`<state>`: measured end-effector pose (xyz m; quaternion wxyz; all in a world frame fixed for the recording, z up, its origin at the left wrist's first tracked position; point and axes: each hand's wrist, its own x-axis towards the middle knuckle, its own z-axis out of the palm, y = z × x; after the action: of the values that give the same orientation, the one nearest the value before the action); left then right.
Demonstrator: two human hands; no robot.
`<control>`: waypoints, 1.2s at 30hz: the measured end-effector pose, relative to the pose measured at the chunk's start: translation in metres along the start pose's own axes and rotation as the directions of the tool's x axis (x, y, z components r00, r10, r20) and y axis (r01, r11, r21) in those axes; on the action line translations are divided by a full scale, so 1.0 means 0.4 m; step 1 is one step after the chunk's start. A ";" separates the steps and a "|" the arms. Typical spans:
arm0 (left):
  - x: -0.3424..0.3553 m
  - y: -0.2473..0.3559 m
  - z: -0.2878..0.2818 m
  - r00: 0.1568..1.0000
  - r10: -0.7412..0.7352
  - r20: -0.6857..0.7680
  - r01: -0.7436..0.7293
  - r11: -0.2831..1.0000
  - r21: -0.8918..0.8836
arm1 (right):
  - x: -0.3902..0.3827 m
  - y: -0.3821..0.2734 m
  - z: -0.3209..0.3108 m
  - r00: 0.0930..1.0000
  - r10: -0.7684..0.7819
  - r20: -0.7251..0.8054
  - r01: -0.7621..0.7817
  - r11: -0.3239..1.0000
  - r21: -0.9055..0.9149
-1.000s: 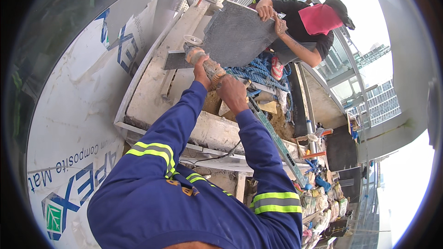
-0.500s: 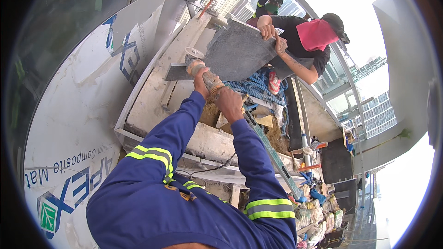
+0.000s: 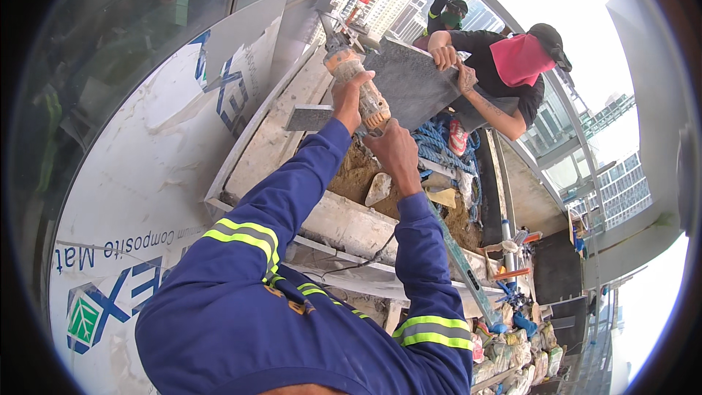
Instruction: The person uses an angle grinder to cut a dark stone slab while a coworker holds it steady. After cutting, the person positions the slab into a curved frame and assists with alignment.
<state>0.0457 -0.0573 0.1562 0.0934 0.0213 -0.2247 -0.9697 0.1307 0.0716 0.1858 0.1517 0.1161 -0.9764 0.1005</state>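
Outdoor work spot, high up. Far left: dark glass, then a white panel with blue lettering. Centre: a pale concrete ledge edging a trough of brown sand, rubble in it. Right of that: blue rope and a long green bar running down toward piled sacks; tall buildings beyond.

Power tool, dusty orange, points away from the wearer. Left hand grips its middle; right hand clasps its rear end. Grey slab stands just right of the tool, a co-worker's hands on its edge.
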 end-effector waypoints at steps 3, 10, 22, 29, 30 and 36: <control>0.035 0.006 0.042 0.997 0.068 -0.020 -0.067 0.997 0.049 | 0.015 -0.008 -0.022 0.999 0.029 -0.024 -0.027 0.998 0.059; 0.030 -0.009 0.081 0.995 0.101 -0.004 -0.100 0.991 0.091 | 0.013 0.016 -0.038 0.997 0.049 -0.062 -0.044 0.996 0.078; 0.024 0.002 0.099 0.998 0.063 -0.027 -0.060 0.993 0.105 | 0.024 0.007 -0.050 0.994 0.107 -0.005 -0.106 0.988 0.116; 0.028 -0.001 0.104 0.995 0.096 -0.040 -0.092 0.991 0.094 | 0.036 0.011 -0.051 0.991 0.129 0.017 -0.130 0.989 0.076; 0.023 -0.006 0.101 0.994 0.100 -0.043 -0.095 0.990 0.102 | 0.032 0.016 -0.047 0.992 0.127 0.009 -0.128 0.990 0.062; 0.015 -0.027 0.092 0.994 0.108 -0.032 -0.106 0.993 0.045 | 0.012 0.014 -0.056 0.993 0.121 0.003 -0.121 0.993 0.012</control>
<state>0.0348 -0.0332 0.1845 0.1486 0.0276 -0.2447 -0.9577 0.1310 0.0814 0.2072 0.1436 0.0579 -0.9812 0.1153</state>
